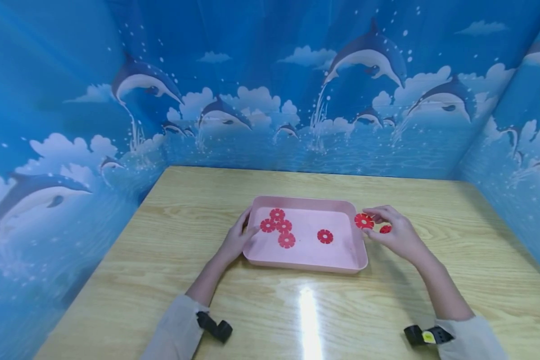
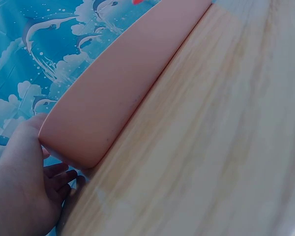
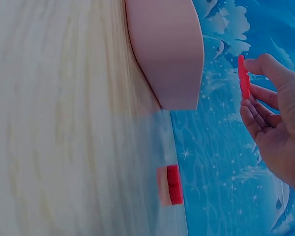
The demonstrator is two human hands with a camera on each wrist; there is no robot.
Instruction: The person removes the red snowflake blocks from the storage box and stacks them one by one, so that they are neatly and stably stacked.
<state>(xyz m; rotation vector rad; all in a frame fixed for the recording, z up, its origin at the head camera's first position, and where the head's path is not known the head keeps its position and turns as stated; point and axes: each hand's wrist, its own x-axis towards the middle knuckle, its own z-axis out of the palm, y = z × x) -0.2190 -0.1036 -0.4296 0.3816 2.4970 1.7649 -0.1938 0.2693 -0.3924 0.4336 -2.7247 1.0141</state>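
Note:
A shallow pink tray (image 1: pixel 315 257) sits on the table, with several joined red notched discs (image 1: pixel 284 226) at its left and a single red notched disc (image 1: pixel 325 236) right of its middle. My left hand (image 1: pixel 235 241) grips the tray's left side, thumb over the rim and fingers outside. Between thumb and fingertips, my right hand (image 1: pixel 398 234) pinches a red notched disc (image 1: pixel 364 221) by the tray's right rim. In the right wrist view, that held disc (image 3: pixel 244 77) appears edge-on, above rim height. More red discs (image 3: pixel 174 184) lie stacked on the table near the right hand, partly hidden in the head view.
The wooden table (image 1: pixel 171 250) carries the tray near its middle. Blue dolphin-print curtains (image 1: pixel 261 100) stand along the back and both sides. Black cameras (image 1: pixel 222 331) are strapped to both wrists, over grey sleeves. A bright light reflection shows on the tabletop in front.

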